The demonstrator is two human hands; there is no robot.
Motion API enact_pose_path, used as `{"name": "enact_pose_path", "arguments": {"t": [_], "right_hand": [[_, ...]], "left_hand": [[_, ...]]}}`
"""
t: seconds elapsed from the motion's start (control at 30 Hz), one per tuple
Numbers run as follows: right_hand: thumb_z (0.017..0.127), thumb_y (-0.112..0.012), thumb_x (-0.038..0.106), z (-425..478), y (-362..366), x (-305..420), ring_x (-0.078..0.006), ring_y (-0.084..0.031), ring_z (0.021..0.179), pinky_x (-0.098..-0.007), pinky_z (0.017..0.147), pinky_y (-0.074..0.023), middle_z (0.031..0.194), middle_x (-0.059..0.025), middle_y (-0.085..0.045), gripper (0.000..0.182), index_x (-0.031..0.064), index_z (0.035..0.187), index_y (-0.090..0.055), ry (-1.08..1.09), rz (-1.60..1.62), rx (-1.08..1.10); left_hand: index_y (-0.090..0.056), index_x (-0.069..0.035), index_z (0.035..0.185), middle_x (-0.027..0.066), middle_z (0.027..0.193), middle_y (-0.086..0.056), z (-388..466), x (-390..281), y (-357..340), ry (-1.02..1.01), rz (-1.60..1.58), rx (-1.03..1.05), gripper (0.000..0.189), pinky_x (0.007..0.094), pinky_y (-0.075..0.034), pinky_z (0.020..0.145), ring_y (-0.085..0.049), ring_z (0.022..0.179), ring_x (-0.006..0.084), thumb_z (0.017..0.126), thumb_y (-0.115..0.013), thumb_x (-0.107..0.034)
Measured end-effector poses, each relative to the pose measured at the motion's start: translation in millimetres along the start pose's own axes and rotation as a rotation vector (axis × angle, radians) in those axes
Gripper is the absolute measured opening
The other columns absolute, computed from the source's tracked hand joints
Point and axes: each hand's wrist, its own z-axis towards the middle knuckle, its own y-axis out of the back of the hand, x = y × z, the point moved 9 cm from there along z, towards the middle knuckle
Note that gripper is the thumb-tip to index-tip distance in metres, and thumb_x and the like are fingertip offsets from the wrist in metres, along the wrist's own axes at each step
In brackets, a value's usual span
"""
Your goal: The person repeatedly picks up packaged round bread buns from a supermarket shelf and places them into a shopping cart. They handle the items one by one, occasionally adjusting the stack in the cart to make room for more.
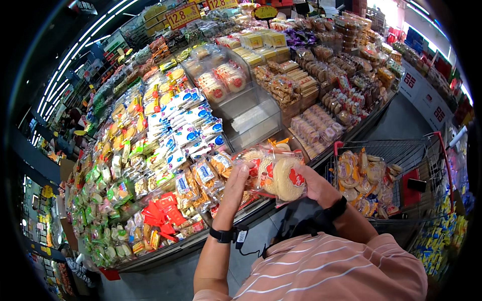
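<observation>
Between my two hands, above the front edge of the snack display, are clear packs of round sesame-topped pastries (288, 177) with red labels. My right hand (314, 182) grips the nearest pack at its right side. On the left, my left hand (239, 180) has its thumb on top of the packs and its fingers largely hidden beneath. How many packs lie between the hands I cannot tell. Just beyond them stands a clear acrylic bin (256, 116), with similar red-labelled packs (222, 81) in its upper part.
A wire shopping cart (410, 150) holding yellow-labelled pastry packs (357, 180) stands at my right. Blue-and-white packets (184, 128), red packets (165, 210) and boxed biscuits (316, 126) fill the display. Grey floor tiles (180, 271) show below its dark edge.
</observation>
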Motion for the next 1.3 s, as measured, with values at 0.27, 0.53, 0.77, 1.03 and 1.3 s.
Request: {"name": "enact_pose_path", "arguments": {"t": [0.27, 0.53, 0.77, 1.03, 1.3], "right_hand": [[0.091, -0.062, 0.047, 79.3, -0.3, 41.7, -0.0292, -0.055, 0.123, -0.0486, 0.098, -0.0507, 0.141, -0.0145, -0.05, 0.073, 0.0044, 0.145, -0.035, 0.109, 0.011, 0.047], [0.096, -0.059, 0.037, 181.6, 49.4, 116.4, -0.0262, -0.058, 0.12, -0.0429, 0.101, -0.05, 0.135, -0.0154, -0.055, 0.058, -0.0006, 0.138, -0.044, 0.208, 0.092, 0.006], [0.097, -0.056, 0.042, 246.0, 86.4, 133.7, -0.0328, -0.055, 0.123, -0.0539, 0.099, -0.0489, 0.139, -0.018, -0.051, 0.062, 0.0021, 0.142, -0.039, 0.054, 0.267, 0.057], [0.094, -0.058, 0.047, 283.7, 112.1, 135.4, -0.0312, -0.055, 0.123, -0.0514, 0.099, -0.0494, 0.139, -0.0168, -0.051, 0.067, 0.0025, 0.142, -0.04, 0.073, 0.158, 0.081], [0.091, -0.059, 0.053, 258.8, 35.5, 203.3, -0.0329, -0.055, 0.123, -0.0548, 0.093, -0.0522, 0.142, -0.0153, -0.048, 0.075, 0.0084, 0.146, -0.034, 0.353, 0.157, 0.127]], "left_hand": [[-0.051, -0.009, 0.118, 0.0015, 0.105, -0.056, 37.9, -42.3, 70.8, -0.17, 0.155, -0.146, 0.026, 0.0207, -0.043, 0.062, -0.052, 0.08, 0.0056, 0.094, -0.06, -0.01], [-0.041, 0.003, 0.136, 0.0182, 0.139, -0.048, 130.2, -145.0, 92.0, -0.254, 0.448, -0.28, 0.046, 0.0356, -0.037, 0.108, -0.047, 0.13, 0.0258, 0.093, -0.054, -0.003], [-0.05, 0.0, 0.127, 0.022, 0.122, -0.057, 255.8, -196.2, 133.4, -0.361, 0.846, -0.319, 0.039, 0.0385, -0.046, 0.097, -0.057, 0.114, 0.0313, 0.089, -0.058, -0.007], [-0.051, -0.008, 0.13, 0.029, 0.107, -0.058, 350.1, -237.6, 159.6, -0.345, 1.422, -0.485, 0.047, 0.044, -0.05, 0.084, -0.062, 0.095, 0.0389, 0.085, -0.062, -0.015], [-0.051, -0.004, 0.131, 0.0199, 0.117, -0.063, 397.8, -187.6, 154.1, -0.146, 0.882, -0.169, 0.046, 0.0352, -0.05, 0.086, -0.064, 0.099, 0.0248, 0.088, -0.06, -0.016]]}}
